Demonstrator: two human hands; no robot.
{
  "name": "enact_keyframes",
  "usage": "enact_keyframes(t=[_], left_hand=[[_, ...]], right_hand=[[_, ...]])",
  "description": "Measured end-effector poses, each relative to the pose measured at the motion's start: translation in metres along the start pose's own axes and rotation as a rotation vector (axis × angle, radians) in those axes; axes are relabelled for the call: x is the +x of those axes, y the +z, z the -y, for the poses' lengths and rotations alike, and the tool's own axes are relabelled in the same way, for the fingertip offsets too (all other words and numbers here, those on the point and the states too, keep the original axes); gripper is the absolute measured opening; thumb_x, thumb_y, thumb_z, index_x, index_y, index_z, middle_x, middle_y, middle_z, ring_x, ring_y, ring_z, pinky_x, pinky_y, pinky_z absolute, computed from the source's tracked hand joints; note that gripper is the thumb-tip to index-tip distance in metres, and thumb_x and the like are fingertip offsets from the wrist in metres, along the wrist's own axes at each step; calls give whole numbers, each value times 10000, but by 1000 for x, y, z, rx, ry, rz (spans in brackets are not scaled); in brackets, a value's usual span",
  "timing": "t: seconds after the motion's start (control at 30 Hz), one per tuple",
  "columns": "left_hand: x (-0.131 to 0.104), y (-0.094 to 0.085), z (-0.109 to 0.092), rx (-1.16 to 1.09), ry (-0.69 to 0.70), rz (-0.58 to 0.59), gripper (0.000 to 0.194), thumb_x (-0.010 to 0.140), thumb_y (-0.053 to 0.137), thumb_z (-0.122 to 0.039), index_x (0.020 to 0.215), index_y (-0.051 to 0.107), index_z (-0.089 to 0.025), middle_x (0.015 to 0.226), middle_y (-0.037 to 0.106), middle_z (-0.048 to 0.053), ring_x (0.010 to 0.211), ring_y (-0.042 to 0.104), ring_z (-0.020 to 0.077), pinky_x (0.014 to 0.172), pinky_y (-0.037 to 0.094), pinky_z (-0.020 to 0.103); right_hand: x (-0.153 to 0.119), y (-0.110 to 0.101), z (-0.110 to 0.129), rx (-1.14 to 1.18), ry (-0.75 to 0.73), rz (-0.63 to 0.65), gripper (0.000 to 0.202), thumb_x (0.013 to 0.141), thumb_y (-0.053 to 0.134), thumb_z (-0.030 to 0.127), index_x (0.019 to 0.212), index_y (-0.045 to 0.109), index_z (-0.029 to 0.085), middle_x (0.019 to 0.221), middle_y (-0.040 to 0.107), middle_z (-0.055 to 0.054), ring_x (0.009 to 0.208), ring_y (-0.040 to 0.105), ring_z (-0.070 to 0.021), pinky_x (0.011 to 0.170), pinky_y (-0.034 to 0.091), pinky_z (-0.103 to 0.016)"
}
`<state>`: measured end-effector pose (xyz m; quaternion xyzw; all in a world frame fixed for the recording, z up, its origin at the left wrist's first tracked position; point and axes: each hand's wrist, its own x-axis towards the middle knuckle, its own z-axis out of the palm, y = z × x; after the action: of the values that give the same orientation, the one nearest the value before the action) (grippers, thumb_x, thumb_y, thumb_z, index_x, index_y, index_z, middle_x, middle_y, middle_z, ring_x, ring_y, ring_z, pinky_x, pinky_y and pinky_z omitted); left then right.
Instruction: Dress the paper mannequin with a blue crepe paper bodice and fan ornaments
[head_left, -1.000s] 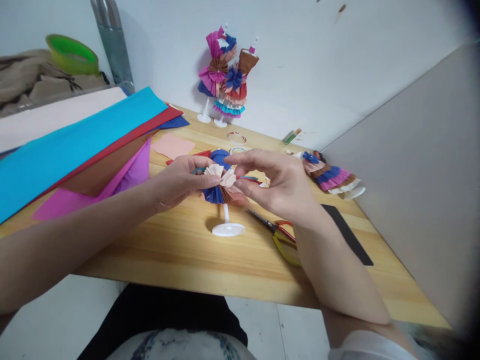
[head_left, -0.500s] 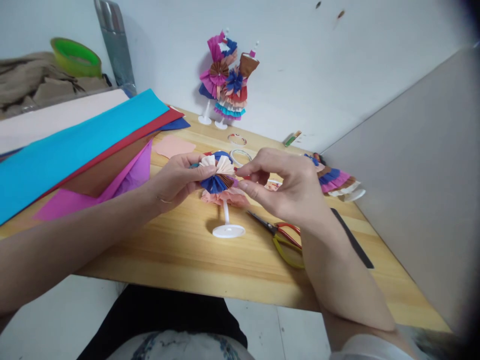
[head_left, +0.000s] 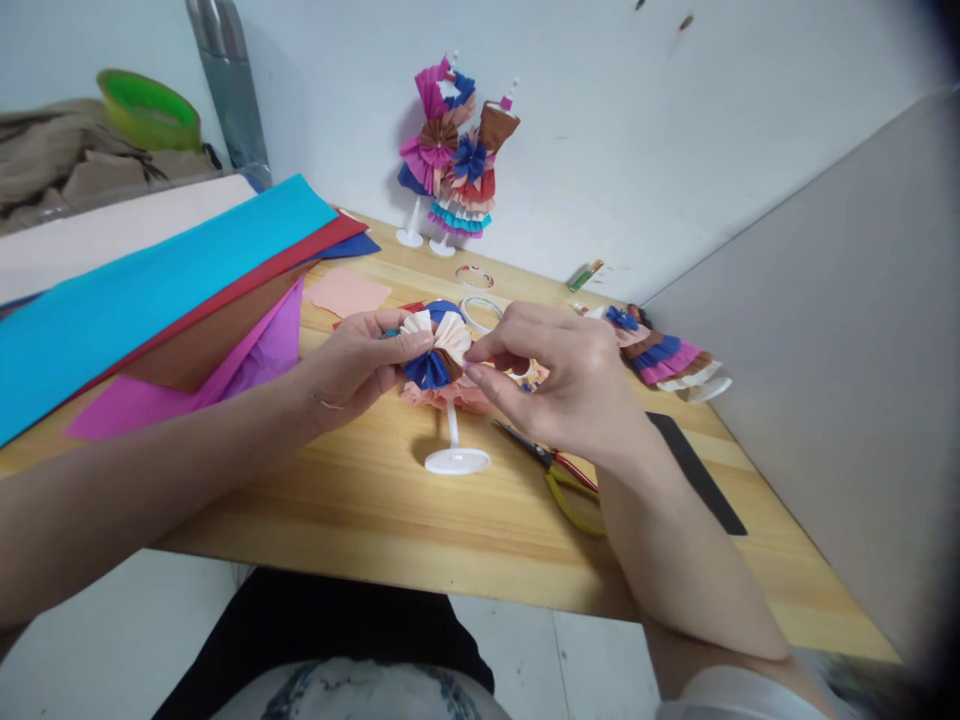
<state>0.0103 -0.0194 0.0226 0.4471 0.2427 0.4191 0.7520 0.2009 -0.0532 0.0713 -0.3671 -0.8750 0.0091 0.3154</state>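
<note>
My left hand pinches a pleated paper rosette of cream, blue and brown fans, its thumb pressed near the centre. At the rosette's right edge, the thumb and forefinger of my right hand close on its rim, where a bit of purple shows. Directly behind is a small white stand wearing a ruffled peach paper skirt; the rosette and my hands cover its upper part. Beneath my right wrist lie scissors with red and yellow handles, partly hidden by the arm.
Folded crepe paper sheets in several colours spread over the left side. Two paper-dressed mannequins stand against the wall; another paper dress lies at right. Tape rolls, a black strip and a bottle are also around.
My right hand has shifted slightly left, closer against the rosette's right edge. The brown fan shows less and the cream one on the right shows more. My left hand stays nearly still.
</note>
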Motion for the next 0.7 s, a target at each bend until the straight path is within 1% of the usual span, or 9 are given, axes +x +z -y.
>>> enact_keyframes(t=[0.1, 0.2, 0.33, 0.43, 0.5, 0.6, 0.7], left_hand=[[0, 0, 2, -23, -14, 2, 195, 691, 834, -271, 783, 740, -126, 827, 756, 82, 767, 686, 190, 771, 538, 318], [0, 0, 3, -38, 5, 12, 182, 701, 824, -260, 785, 739, -124, 827, 759, 84, 779, 693, 199, 784, 545, 328], [1, -1, 3, -35, 35, 19, 183, 713, 816, -262, 783, 742, -110, 806, 754, 89, 767, 686, 193, 736, 541, 298], [1, -2, 3, -32, 19, 23, 203, 703, 828, -277, 778, 740, -109, 786, 741, 79, 729, 669, 174, 680, 527, 270], [1, -1, 3, -35, 7, 18, 208, 698, 833, -282, 762, 734, -109, 771, 732, 74, 711, 660, 166, 664, 520, 263], [0, -1, 3, -48, -5, 13, 203, 690, 838, -266, 745, 723, -108, 789, 737, 80, 729, 667, 169, 713, 530, 284], [0, -1, 2, -40, 6, 12, 201, 698, 830, -263, 780, 732, -108, 812, 744, 86, 753, 676, 181, 737, 532, 301]], right_hand=[[0, 1, 0, -14, -11, -6, 159, 812, 554, 103, 714, 637, 195, 655, 586, -16, 606, 537, -149, 587, 412, -297], [-1, -1, 0, -17, -14, -20, 135, 790, 573, 97, 707, 617, 194, 658, 578, -15, 594, 529, -148, 579, 407, -297], [-2, -5, 0, -27, -50, -39, 114, 803, 595, 119, 723, 609, 199, 662, 575, -13, 596, 534, -152, 577, 411, -298], [-1, -3, 1, -56, -104, -15, 136, 841, 569, 123, 740, 622, 197, 676, 596, -27, 618, 555, -162, 579, 415, -299], [0, -2, 1, -84, -115, 0, 174, 861, 545, 122, 724, 620, 199, 670, 594, -30, 618, 552, -162, 576, 408, -298], [0, -2, 1, -105, -111, 1, 194, 861, 521, 112, 712, 608, 200, 664, 583, -31, 614, 537, -160, 576, 402, -298], [-1, -5, 1, -97, -112, -1, 151, 829, 535, 111, 728, 603, 202, 679, 591, -32, 625, 537, -164, 591, 412, -304]])
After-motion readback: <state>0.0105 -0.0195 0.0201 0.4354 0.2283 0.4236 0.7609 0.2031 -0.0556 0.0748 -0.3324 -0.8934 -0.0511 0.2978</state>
